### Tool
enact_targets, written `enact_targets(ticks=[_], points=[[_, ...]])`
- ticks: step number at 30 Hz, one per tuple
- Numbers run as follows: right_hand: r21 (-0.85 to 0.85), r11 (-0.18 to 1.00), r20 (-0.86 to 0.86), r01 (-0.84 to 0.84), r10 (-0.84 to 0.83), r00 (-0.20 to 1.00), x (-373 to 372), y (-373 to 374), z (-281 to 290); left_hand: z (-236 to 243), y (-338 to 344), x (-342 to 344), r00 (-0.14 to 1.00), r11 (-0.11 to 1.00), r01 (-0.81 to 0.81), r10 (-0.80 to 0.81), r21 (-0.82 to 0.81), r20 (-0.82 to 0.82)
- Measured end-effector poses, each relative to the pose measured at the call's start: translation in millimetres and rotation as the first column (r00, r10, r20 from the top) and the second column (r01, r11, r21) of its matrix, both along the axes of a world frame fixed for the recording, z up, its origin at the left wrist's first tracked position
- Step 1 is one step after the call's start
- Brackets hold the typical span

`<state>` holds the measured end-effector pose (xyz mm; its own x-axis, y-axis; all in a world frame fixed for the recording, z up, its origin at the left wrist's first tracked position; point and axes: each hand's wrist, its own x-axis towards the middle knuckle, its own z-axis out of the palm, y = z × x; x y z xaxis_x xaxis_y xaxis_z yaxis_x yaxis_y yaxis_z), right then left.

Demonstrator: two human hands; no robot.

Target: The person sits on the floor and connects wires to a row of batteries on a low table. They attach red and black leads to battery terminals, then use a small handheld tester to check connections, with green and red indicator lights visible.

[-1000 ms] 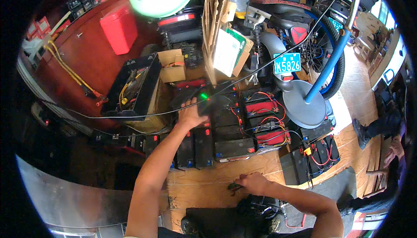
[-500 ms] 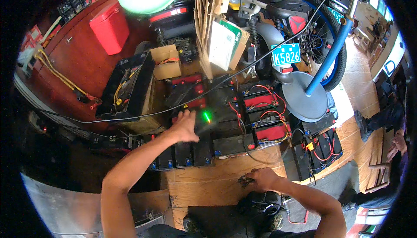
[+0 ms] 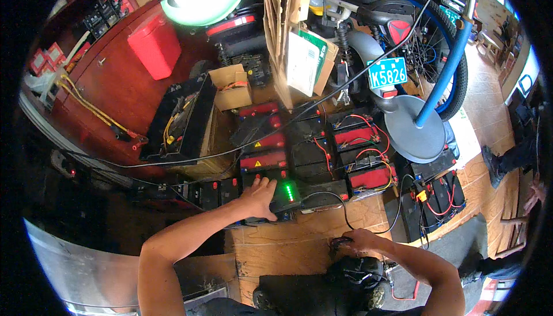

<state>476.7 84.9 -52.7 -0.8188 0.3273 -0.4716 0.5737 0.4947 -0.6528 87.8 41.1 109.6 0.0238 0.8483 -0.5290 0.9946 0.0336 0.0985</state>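
Note:
My left hand [image 3: 259,198] grips the left side of a black box [image 3: 283,199] with a row of green lights, its fingers spread over the edge. The box rests at the near side of the rows of black batteries [image 3: 311,153]. A black cable [image 3: 344,206] runs from the box's side to the right, in a loop above the floor. Nearer to me, my right hand [image 3: 360,241] is closed around a dark lead end [image 3: 340,243]; its exact kind is hard to make out.
Wired red-topped batteries [image 3: 368,179] stand right of the box. More batteries [image 3: 435,198] lie farther right, below a round grey base [image 3: 415,129] with a blue pole. A black crate [image 3: 178,123] sits at left. Another person's leg [image 3: 512,157] shows at far right.
The black box has come nearer to me with my left hand, off the middle of the batteries to their near edge. The right hand stays low, still holding the lead end.

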Motion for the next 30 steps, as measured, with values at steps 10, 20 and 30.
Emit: enact_targets(ticks=[10,20,30], points=[[0.152,0.973,0.207,0.172,-0.201,0.957,1.3,-6.7,-16.4,-46.7,134.5,-131.4,0.913,0.734,-0.389,0.387,0.556,0.128],[0.125,0.960,0.199,0.252,-0.273,0.941,11.9,-6.0,-20.7,-55.1,174.4,-151.5,0.798,0.738,-0.583,0.599,0.338,0.069],[0.177,0.948,0.085,0.264,-0.282,0.956,18.4,4.3,-46.1,-0.5,87.8,-98.1,0.960,0.948,-0.273,0.256,0.161,0.114]])
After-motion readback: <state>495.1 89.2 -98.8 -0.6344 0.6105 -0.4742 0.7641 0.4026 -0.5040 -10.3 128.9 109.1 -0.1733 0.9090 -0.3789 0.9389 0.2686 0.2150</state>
